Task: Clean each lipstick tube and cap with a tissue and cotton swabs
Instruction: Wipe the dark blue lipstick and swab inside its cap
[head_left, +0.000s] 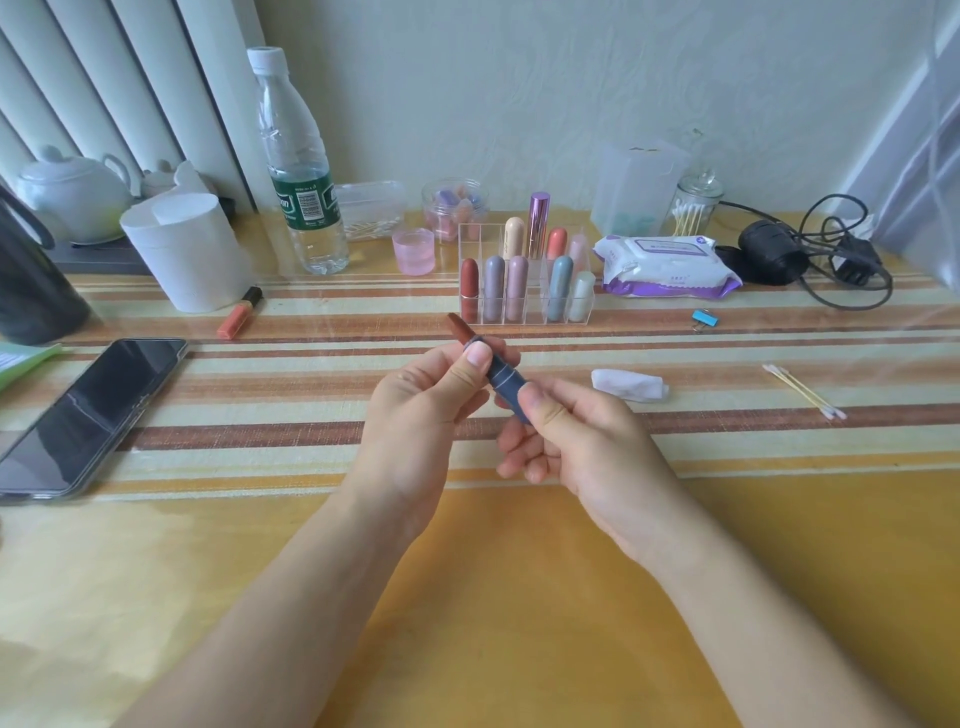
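While the uncapped lipstick (500, 375) tilts above the desk (519, 597), the left hand (415, 415) pinches its collar, and the right hand (571, 436) curls its fingers (540, 410) round the base. A crumpled tissue (629, 385) lies just right of those fingers, swabs (802, 391) farther right.

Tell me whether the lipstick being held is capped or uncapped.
Uncapped: the reddish-brown stick pokes bare out of the dark blue lipstick tube, which the left hand and right hand both pinch.
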